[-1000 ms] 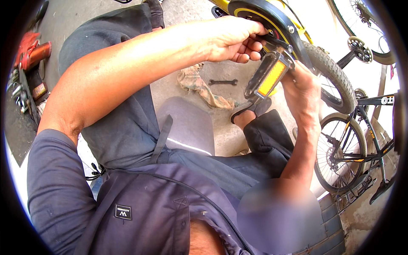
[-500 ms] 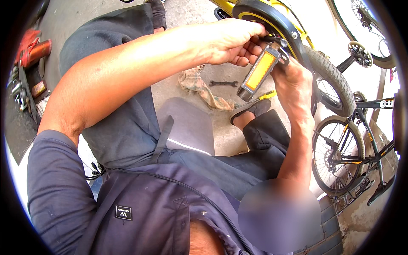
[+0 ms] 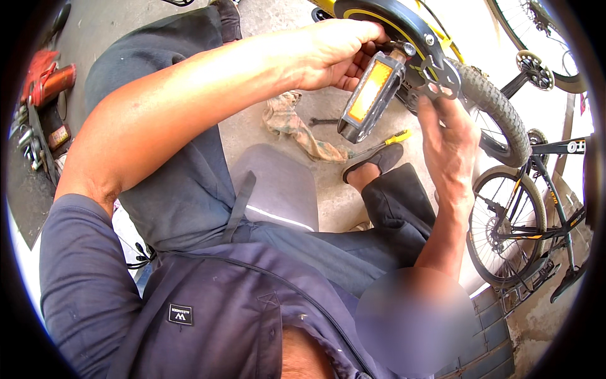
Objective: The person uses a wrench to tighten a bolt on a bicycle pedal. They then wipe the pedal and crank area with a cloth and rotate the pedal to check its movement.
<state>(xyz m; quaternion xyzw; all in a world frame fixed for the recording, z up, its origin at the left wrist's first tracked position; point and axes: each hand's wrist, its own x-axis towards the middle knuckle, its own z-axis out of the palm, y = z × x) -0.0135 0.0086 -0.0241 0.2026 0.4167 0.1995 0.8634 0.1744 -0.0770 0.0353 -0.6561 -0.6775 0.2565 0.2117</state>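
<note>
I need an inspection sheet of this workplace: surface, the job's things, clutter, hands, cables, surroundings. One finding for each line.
Surface: bare concrete floor, stained.
Job's things: bicycle pedal with orange reflector, at the crank beside the knobby tyre.
Clutter: crumpled rag, spanner, yellow-handled screwdriver on the floor.
Hands: left hand grips the pedal's inner end; right hand touches the crank.
Cables: nothing seen.
Surroundings: parked bicycle on the right, red tool on the left.

Navy short-sleeved shirt (image 3: 208,303), dark grey trousers (image 3: 183,183), sandal (image 3: 372,163)
</note>
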